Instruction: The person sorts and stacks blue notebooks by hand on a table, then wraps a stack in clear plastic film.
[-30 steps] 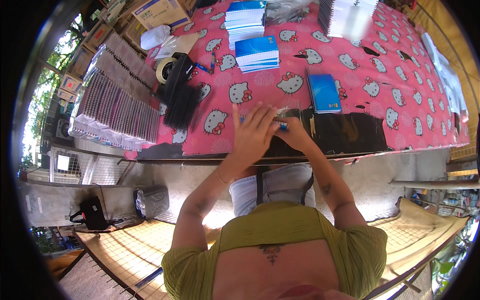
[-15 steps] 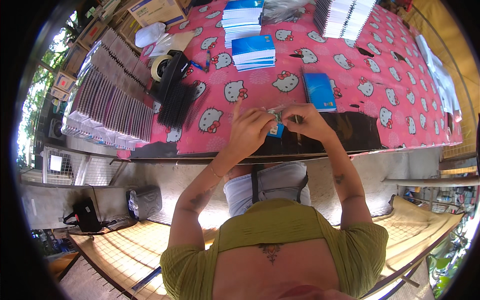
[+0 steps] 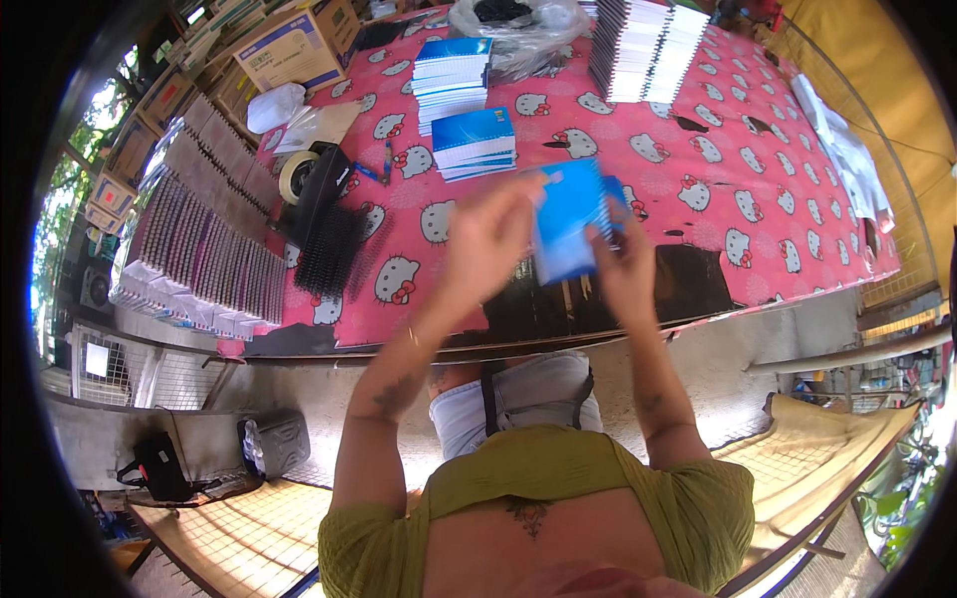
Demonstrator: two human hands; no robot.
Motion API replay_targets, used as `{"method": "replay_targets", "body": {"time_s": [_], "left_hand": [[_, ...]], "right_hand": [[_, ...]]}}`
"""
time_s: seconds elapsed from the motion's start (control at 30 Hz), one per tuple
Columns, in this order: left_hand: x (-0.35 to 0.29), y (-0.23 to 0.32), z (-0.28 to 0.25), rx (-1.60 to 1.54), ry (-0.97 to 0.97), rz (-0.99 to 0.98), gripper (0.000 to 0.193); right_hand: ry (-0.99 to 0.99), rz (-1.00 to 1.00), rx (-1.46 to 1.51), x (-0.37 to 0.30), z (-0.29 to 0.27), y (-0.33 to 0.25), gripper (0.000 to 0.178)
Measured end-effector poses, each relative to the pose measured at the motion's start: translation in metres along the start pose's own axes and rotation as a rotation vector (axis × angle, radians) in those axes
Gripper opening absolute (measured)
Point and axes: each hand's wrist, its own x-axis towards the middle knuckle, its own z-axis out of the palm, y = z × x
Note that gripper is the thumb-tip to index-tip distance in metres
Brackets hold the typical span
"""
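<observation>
A blue spiral notebook (image 3: 570, 224) is raised over the near edge of the table, its cover toward me and its coil along the right side. My right hand (image 3: 626, 267) grips it by that lower right side, thumb on the cover. At its upper left edge my left hand (image 3: 490, 231) is closed, fingertips pinched against the notebook; motion blurs them. Behind the raised notebook, a second blue notebook (image 3: 615, 189) lies on the table, mostly hidden.
Blue-covered stacks (image 3: 474, 140) stand ahead on the pink patterned tablecloth (image 3: 688, 189). To the left are a large pile of spiral notebooks (image 3: 199, 229), black binding coils (image 3: 334, 254) and a black tape dispenser (image 3: 321, 189). White spiral-bound stacks (image 3: 638, 55) and a plastic bag (image 3: 518, 35) sit at the back.
The hands have moved apart and up from a close pinch near the table edge, where only a little blue showed. A blue notebook now stands raised between them. The view has shifted slightly.
</observation>
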Motion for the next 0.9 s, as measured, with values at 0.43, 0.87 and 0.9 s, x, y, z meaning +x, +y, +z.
{"method": "replay_targets", "body": {"time_s": [0.43, 0.87, 0.9], "left_hand": [[0.075, -0.177, -0.031, 0.798, -0.135, 0.381, 0.025], [0.065, -0.130, -0.039, 0.821, 0.043, 0.422, 0.028], [0.053, -0.115, -0.034, 0.860, 0.032, 0.422, 0.031]], "right_hand": [[-0.003, 0.091, -0.706, 0.059, -0.066, 0.127, 0.051], [0.004, -0.271, -0.411, 0.028, -0.005, 0.040, 0.053], [0.004, -0.275, -0.355, 0.023, 0.004, 0.036, 0.057]]}}
